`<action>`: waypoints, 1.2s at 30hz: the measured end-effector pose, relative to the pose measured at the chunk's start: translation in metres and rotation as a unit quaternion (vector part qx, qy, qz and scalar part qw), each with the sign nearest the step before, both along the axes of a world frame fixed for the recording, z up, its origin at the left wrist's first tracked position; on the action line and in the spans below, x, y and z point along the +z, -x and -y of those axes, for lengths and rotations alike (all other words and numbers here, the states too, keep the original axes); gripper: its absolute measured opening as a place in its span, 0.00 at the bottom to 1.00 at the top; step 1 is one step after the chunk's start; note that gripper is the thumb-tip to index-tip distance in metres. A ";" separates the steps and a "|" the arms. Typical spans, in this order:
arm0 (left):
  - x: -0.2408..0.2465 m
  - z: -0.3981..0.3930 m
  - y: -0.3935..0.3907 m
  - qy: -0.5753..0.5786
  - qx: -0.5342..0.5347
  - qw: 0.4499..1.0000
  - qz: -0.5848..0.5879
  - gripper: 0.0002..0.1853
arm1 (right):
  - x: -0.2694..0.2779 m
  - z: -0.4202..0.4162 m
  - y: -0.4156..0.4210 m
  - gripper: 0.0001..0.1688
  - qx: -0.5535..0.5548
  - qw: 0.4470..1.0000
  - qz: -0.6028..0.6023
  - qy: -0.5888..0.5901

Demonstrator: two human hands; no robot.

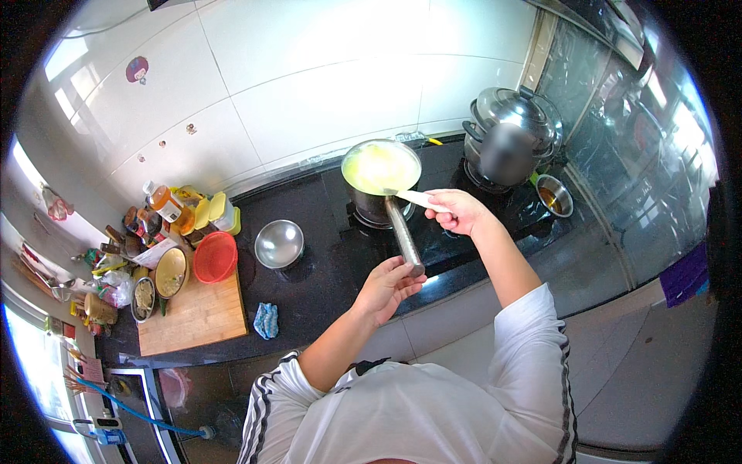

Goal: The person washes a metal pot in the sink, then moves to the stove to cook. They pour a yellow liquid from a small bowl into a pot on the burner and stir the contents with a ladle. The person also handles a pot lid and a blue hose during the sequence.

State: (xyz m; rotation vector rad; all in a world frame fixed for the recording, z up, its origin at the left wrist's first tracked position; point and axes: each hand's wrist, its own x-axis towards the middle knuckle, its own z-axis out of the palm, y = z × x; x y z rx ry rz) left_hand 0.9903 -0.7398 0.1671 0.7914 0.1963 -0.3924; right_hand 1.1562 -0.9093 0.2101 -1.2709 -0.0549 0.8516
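A saucepan (pixel 381 167) with pale yellow-green contents stands on the near burner of the black hob, its metal handle pointing toward me. My left hand (pixel 389 288) grips the end of that handle with its fingertips. Above and to the right, my right hand (pixel 458 211) is closed on the white handle of a utensil (pixel 422 199), whose far end reaches the pan's rim; the tip's shape is hard to make out in the glare. An empty-looking steel bowl (pixel 279 244) sits on the black counter left of the pan.
A large lidded steel pot (pixel 510 136) occupies the right burner, beside a small metal cup (pixel 554 196) holding amber liquid. Leftward are a wooden cutting board (pixel 197 322), a red plastic basket (pixel 215 257), a blue cloth (pixel 266 321), bowls of food, and an orange-coloured bottle (pixel 168 207).
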 end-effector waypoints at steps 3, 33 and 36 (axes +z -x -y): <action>0.000 0.000 0.000 0.000 -0.001 1.000 -0.001 0.13 | -0.006 0.004 0.005 0.12 -0.023 0.999 -0.015 -0.041; 0.004 0.001 0.002 -0.010 0.008 1.000 -0.006 0.15 | 0.044 0.035 0.041 0.24 -0.114 0.974 0.191 0.051; 0.001 0.001 0.001 -0.009 0.010 1.000 -0.007 0.14 | 0.042 0.026 0.045 0.27 -0.120 0.952 0.253 0.124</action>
